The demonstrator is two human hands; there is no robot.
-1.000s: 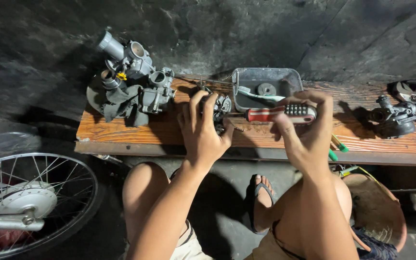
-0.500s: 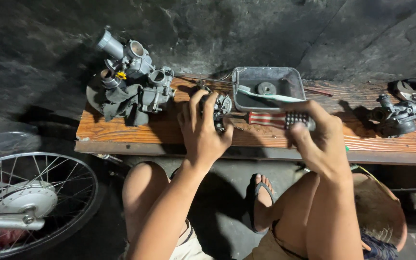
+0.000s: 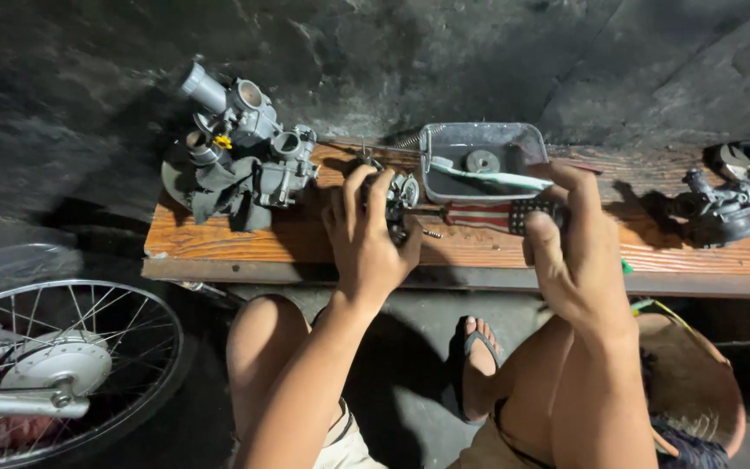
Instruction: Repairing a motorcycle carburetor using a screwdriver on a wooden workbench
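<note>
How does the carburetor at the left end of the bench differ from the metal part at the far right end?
The carburetor cluster is larger and pale silver-grey with a small yellow piece on it; the right-end part is smaller and darker. The cluster partly overhangs the back edge of the wooden bench, while the right-end part lies fully on the planks. The cluster is nearer the left hand; the other is nearer the right hand. Both are untouched metal engine parts.

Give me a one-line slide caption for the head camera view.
Left hand steadies a small metal part on a wooden bench while the right hand grips a striped-handled screwdriver.
</note>
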